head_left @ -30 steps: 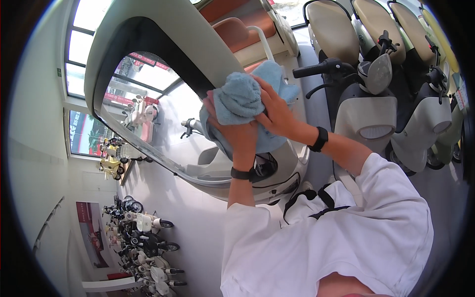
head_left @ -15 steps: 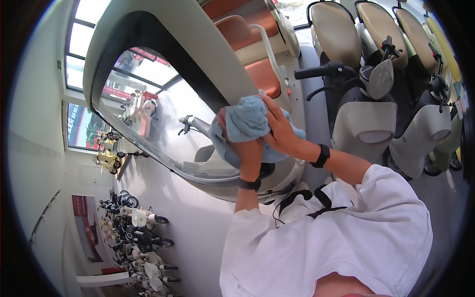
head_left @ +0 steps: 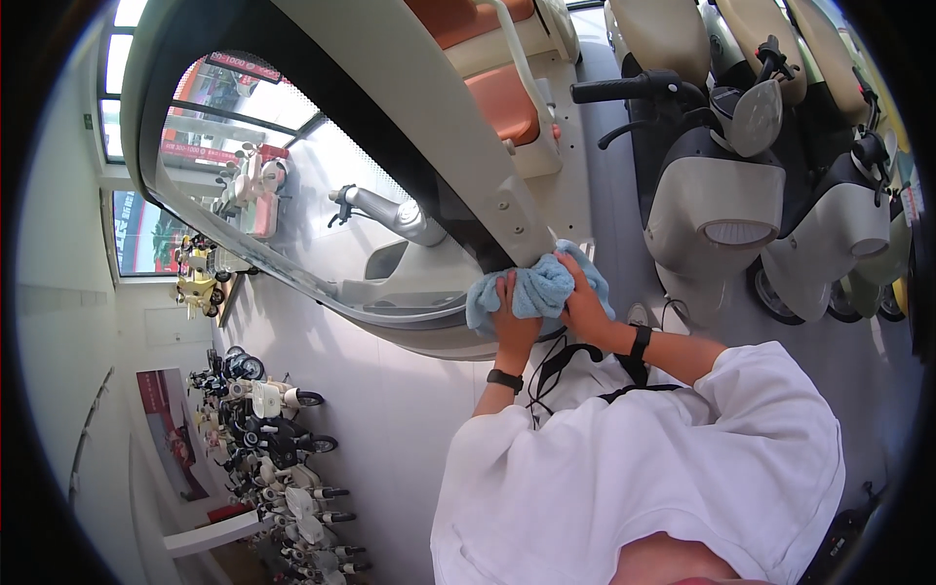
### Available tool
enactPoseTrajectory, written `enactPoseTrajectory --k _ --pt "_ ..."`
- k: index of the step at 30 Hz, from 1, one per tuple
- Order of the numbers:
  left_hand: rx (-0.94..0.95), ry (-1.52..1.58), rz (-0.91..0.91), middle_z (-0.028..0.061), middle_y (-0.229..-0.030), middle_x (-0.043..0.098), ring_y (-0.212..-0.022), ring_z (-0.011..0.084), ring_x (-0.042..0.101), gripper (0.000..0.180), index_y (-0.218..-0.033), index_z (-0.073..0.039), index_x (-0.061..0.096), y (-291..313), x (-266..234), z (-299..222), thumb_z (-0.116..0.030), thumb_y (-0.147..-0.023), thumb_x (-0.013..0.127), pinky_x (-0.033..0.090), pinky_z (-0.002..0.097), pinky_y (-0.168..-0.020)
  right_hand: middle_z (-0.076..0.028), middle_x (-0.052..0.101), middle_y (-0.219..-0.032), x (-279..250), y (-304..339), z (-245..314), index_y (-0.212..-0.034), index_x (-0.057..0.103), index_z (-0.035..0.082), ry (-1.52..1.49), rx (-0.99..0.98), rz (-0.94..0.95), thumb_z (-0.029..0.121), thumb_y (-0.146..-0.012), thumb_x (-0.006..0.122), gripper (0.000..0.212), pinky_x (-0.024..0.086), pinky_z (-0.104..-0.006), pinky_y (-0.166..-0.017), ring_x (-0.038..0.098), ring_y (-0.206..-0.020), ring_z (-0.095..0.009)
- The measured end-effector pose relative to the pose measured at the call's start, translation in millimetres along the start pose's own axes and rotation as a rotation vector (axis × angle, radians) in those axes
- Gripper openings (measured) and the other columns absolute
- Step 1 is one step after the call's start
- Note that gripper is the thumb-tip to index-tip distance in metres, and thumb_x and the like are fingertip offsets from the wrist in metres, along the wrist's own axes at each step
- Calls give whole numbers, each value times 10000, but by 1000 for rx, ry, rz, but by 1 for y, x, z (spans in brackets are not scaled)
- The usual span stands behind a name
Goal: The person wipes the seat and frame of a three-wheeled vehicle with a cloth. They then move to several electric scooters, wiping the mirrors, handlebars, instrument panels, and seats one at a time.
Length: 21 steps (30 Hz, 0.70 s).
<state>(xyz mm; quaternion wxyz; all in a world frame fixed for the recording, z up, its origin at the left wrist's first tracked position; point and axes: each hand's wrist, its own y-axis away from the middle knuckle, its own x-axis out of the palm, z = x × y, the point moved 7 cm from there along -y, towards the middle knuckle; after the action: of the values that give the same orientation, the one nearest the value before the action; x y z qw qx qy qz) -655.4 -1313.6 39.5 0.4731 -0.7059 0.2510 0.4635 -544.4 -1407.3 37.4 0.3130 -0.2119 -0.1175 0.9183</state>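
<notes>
A light blue cloth (head_left: 541,286) is bunched up between my two hands at the lower end of a pale vehicle frame (head_left: 444,93). My left hand (head_left: 515,317) grips its left part with fingers curled into the fabric. On the right side, my right hand (head_left: 587,304) is closed round the folds. The cloth touches the lower front of the vehicle, by the foot of the black-edged windshield (head_left: 263,185). Behind the windshield, a silver steering column with a handlebar (head_left: 390,213) shows. What lies beneath the cloth is hidden.
Orange seats (head_left: 505,102) are inside the vehicle. To the right stand several scooters with tan seats; the nearest one's black handlebar grip (head_left: 612,91) points toward the vehicle. More scooters (head_left: 278,429) line the lower left, beside a white wall.
Both hands have drawn the cloth down and toward me, from the pillar to the vehicle's lower front. The cloth is more tightly bunched, and the steering column is now uncovered.
</notes>
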Motion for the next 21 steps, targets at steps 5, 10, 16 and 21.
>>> enactPoseTrajectory --k 5,10,16,21 --pt "80 -35 99 121 -1434 485 -1309 383 427 612 -1317 -96 561 64 25 19 -261 -757 743 399 497 -1019 -196 420 -1419 32 47 -14 -1272 532 -13 244 -125 232 47 -716 723 591 422 -469 -1050 387 -1315 -456" --pt "21 122 68 66 -1476 456 -1344 325 416 599 -1313 -88 554 61 16 15 -232 -758 728 394 482 -1025 -210 522 -1302 56 59 -28 -1258 550 21 152 33 261 66 -710 738 581 472 -436 -970 534 -1151 -409" --pt "-4 259 78 152 -1499 402 -1379 425 340 613 -1346 -57 521 98 9 39 -103 -758 690 320 540 -1085 -224 529 -1269 91 65 -24 -1250 552 21 300 2 403 96 -716 739 571 493 -431 -934 562 -1113 -403" --pt "-66 261 43 189 -1492 388 -1392 446 307 566 -1320 -45 543 121 -10 78 -90 -772 677 306 525 -1117 -192 550 -1166 138 64 6 -1162 565 -10 465 -140 405 92 -669 757 538 506 -436 -889 571 -1066 -373"
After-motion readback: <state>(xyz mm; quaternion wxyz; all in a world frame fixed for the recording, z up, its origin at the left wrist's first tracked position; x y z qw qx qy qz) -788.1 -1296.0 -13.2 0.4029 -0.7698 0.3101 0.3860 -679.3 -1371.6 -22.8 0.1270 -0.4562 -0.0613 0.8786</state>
